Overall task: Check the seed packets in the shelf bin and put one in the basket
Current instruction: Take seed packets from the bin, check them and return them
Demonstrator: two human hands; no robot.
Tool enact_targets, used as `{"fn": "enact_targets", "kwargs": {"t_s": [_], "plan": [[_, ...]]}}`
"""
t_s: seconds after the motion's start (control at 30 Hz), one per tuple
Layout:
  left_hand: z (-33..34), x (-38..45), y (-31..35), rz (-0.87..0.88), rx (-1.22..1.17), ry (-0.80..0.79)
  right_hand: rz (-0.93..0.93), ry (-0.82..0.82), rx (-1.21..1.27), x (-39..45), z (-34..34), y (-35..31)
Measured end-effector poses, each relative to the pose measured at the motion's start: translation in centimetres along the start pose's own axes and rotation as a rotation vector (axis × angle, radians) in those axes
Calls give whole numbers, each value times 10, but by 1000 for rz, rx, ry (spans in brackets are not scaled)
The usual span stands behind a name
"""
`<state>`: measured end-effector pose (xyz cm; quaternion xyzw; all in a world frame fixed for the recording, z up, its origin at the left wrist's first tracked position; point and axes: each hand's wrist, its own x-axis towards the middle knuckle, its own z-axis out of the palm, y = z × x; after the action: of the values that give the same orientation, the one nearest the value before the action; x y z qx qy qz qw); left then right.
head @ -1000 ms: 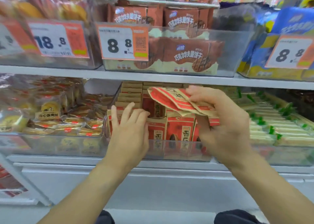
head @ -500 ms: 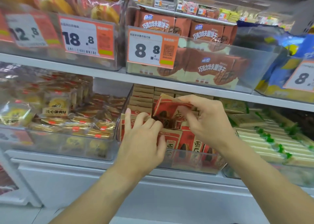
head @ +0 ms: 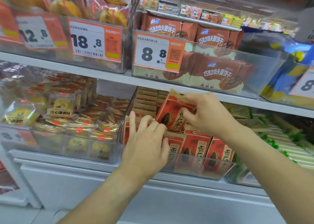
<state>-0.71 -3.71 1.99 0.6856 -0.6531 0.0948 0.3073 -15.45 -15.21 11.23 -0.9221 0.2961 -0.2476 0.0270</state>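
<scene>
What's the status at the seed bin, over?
Right hand pinches red-and-tan paper seed packet, tilted. Left hand rests on packets in clear plastic bin. Basket unseen.

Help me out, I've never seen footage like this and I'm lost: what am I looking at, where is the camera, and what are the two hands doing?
There is no machine here. A person wears a camera on the head, so you look forward and down along both forearms at a shop shelf.

The right hand pinches one red seed packet, lifted and tilted above the others. The left hand lies with relaxed fingers on the packets standing upright in the clear shelf bin.

In the bin to the left lie small yellow wrapped cakes. On the shelf above stand brown wafer packs behind an 8.8 price tag. No basket shows in this picture.
</scene>
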Motion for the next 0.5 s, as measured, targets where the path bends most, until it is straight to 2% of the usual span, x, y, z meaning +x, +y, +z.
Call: {"fn": "enact_targets", "kwargs": {"t_s": [0.17,0.4,0.5], "plan": [[2,0,-2,-6,-6,-1,-102,11,-79,-14,4,-3],[3,1,-1,-10,-46,7,107,-47,126,8,19,-1],[2,1,-4,4,-66,4,142,-161,126,6,27,1]]}}
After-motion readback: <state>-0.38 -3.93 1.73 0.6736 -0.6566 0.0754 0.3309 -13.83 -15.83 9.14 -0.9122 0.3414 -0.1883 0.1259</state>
